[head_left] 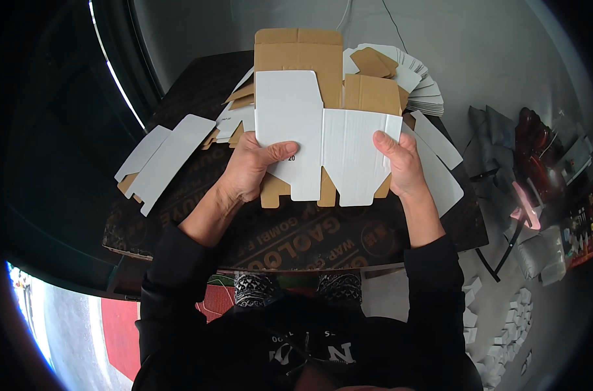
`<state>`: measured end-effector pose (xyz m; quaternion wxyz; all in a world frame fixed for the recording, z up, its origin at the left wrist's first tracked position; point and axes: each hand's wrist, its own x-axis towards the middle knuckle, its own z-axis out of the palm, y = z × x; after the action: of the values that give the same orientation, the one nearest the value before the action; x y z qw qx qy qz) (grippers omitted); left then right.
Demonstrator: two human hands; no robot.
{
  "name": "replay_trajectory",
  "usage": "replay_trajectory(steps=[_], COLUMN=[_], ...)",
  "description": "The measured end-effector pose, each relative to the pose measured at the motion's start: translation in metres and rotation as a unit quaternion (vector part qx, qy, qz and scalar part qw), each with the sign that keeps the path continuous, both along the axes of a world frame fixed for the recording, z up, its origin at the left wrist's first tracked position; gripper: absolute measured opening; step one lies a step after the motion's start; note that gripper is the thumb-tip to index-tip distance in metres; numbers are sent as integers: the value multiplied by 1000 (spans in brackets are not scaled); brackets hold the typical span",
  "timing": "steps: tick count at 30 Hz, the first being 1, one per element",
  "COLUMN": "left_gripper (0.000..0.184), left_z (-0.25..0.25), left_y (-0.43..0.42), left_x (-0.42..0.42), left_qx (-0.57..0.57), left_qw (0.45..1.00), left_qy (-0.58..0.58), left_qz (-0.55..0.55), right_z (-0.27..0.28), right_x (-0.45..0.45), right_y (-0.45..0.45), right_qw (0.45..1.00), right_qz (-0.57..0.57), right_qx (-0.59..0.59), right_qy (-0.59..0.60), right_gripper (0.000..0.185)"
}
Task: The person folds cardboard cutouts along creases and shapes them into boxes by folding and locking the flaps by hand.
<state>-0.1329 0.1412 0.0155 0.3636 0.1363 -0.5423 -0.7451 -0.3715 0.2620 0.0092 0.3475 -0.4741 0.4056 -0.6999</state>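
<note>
A flattened cardboard box (290, 124), white outside and brown inside, is held up above the dark table. Its brown flaps stick out at the top and bottom, and a small printed "20" shows near my left thumb. My left hand (252, 164) grips the box's left edge, thumb on the white face and fingers behind. At the right edge my right hand (400, 163) pinches it the same way. The fingers behind the cardboard are mostly hidden. Behind the held box, part of the tabletop is covered from sight.
The dark printed table (296, 244) carries a fanned stack of flat boxes (427, 91) at the back right. More flat boxes (172, 156) lie on the left. On the floor to the right are a pile of small white boxes (508, 335) and grey cushions (492, 130).
</note>
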Motion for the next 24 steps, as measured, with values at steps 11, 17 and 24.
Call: replay_trajectory(steps=[11,17,24], left_gripper=[36,36,33], left_z=[0,-3,25], left_y=[4,-7,1], left_x=[-3,1,6], left_qx=[8,-101,-689], left_qw=[997,977,565], left_qy=[-39,-80,-119], left_qz=[59,168,438], right_z=[3,-1,-2], right_x=[4,-1,-2], right_y=[-6,-7,-7], right_qw=[995,995,997], right_qz=[-74,-68,-27], right_qx=[63,65,69], right_qy=[-26,-17,-4], right_gripper=[50,55,55])
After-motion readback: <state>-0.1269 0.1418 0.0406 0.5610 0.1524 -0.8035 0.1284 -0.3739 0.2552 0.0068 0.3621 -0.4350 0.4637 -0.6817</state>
